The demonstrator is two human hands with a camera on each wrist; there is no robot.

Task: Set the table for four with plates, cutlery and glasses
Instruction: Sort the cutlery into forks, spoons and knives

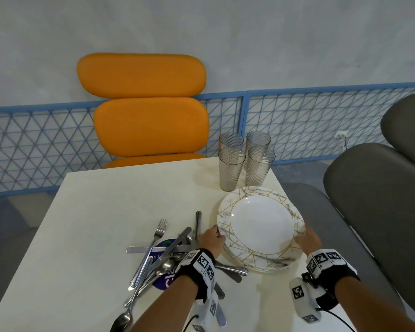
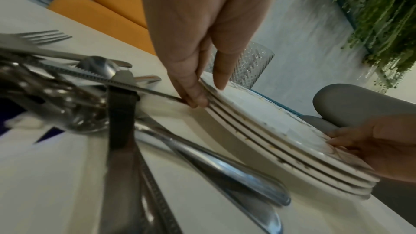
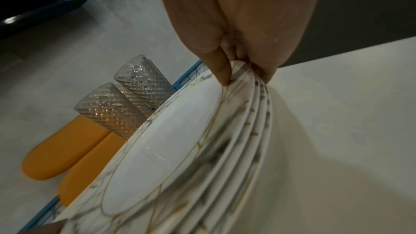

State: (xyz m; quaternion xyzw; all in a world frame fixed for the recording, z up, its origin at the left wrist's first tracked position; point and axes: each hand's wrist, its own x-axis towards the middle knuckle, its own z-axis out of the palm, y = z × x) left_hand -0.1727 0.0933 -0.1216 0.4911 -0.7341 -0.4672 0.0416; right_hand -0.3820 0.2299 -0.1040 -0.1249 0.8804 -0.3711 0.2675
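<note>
A stack of several marble-patterned plates with gold lines (image 1: 260, 265) sits at the right side of the cream table (image 1: 101, 212). The top plate (image 1: 261, 225) lies slightly offset toward the far side over the rest. My left hand (image 1: 217, 232) pinches its left rim, thumb on top (image 2: 219, 83). My right hand (image 1: 302, 232) pinches the right rim (image 3: 245, 79). Several ribbed glasses (image 1: 246, 161) stand just behind the plates. A jumbled pile of forks, knives and spoons (image 1: 165, 257) lies left of the stack, under my left wrist.
An orange padded chair (image 1: 149, 116) stands at the table's far side and a grey one (image 1: 381, 200) at its right. A blue wire fence (image 1: 309, 125) runs behind. A purple round sticker (image 1: 164, 282) lies under the cutlery. The table's right edge is close to the plates.
</note>
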